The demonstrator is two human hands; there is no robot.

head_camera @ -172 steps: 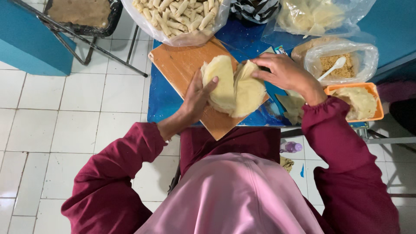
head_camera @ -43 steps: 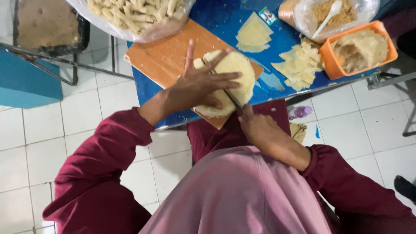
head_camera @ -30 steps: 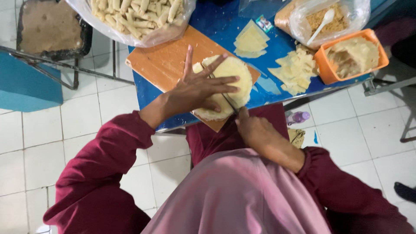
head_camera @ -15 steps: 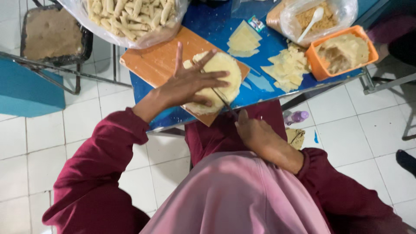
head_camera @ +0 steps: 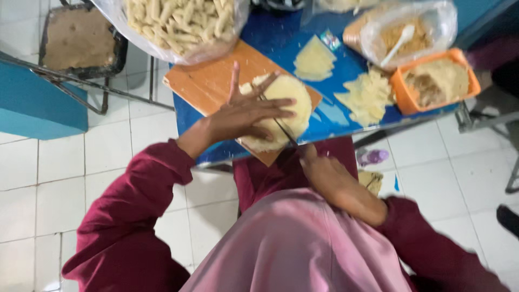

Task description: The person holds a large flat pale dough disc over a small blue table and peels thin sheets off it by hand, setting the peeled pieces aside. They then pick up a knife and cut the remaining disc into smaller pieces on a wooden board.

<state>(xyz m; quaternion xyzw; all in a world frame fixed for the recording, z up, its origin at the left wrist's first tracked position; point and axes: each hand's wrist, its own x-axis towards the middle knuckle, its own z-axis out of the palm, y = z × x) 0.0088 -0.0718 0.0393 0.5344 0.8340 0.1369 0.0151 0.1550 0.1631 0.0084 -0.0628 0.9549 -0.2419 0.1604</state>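
Note:
My left hand (head_camera: 246,111) lies flat with spread fingers on a round stack of pale thin dough sheets (head_camera: 289,111). The stack rests on an orange cutting board (head_camera: 216,81) on the blue table (head_camera: 281,38). My right hand (head_camera: 324,176) is closed around the handle of a knife (head_camera: 284,130), whose blade runs across the sheets between my left fingers. Cut pieces of sheet lie on the table at upper middle (head_camera: 313,59) and to the right (head_camera: 367,94).
A clear bag of rolled pastries (head_camera: 178,24) stands at the back left. An orange tray of filling (head_camera: 435,81) and a bagged bowl with a white spoon (head_camera: 403,35) sit at the right. A metal-framed stool (head_camera: 78,40) stands on the tiled floor at left.
Earlier both hands held up the sheet stack. Since then it lies on the board, my left hand presses it flat, and my right hand holds the knife across it.

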